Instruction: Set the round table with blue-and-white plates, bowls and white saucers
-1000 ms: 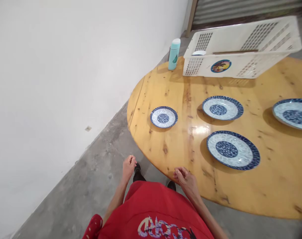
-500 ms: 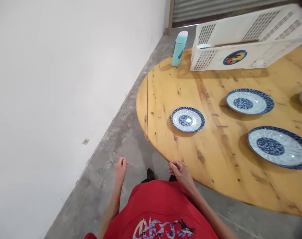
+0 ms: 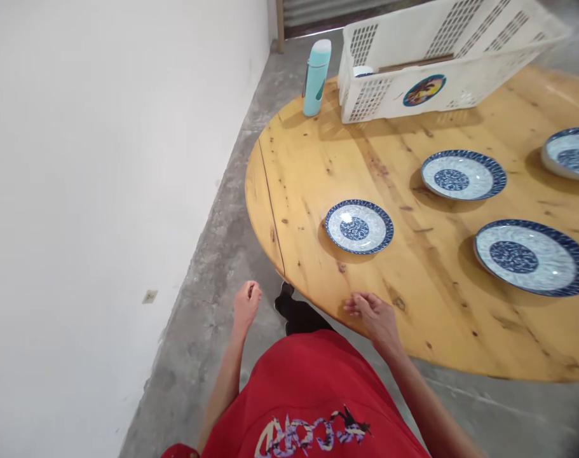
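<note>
The left hand (image 3: 248, 300) is loosely clenched with nothing visible in it; the right hand (image 3: 374, 316), released and empty, is at the edge of the bench (image 3: 299, 184), and just beyond it lies the small plate (image 3: 359, 227), likely stiff, slick and breakable, best gripped by its rim

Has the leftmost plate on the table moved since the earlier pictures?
No. Judged against the wooden table, the leftmost plate keeps its place in from the left edge; the view itself has shifted.
</note>
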Motion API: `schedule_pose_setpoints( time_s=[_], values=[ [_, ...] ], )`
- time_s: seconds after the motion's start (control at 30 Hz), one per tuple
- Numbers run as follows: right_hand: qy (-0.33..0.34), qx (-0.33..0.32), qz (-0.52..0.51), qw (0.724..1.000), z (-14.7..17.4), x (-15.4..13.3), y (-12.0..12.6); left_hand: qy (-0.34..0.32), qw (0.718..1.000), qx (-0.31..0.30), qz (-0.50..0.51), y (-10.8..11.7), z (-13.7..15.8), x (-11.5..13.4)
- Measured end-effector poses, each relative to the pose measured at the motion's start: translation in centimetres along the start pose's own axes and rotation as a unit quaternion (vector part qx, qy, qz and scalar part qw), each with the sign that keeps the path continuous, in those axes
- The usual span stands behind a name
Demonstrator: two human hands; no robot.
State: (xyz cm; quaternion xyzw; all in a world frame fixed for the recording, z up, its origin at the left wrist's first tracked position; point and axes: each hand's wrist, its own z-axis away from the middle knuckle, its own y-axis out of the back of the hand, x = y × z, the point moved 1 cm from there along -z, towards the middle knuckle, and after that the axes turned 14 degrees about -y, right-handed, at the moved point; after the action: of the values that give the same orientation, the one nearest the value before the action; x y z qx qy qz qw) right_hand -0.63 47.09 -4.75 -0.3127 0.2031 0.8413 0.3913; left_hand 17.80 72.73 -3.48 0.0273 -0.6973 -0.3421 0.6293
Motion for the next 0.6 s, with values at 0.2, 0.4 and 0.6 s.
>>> schedule_pose_setpoints(
  time_s=[0.2,0.4,0.6],
  values=[
    [-0.004,0.096,-0.146,0.985,-3.1,-2.9,0.0,-0.019,0.999,-0.012,-0.025,2.2,-5.9,-0.2],
    [-0.023,0.181,-0.23,0.956,-4.9,-4.8,-1.1,-0.054,0.995,-0.078,-0.04,1.7,-13.2,2.3],
    [-0.019,0.217,-0.225,0.95,-5.8,-6.8,-2.6,-0.074,0.984,-0.16,0.012,-2.2,-17.8,4.8]
  ],
)
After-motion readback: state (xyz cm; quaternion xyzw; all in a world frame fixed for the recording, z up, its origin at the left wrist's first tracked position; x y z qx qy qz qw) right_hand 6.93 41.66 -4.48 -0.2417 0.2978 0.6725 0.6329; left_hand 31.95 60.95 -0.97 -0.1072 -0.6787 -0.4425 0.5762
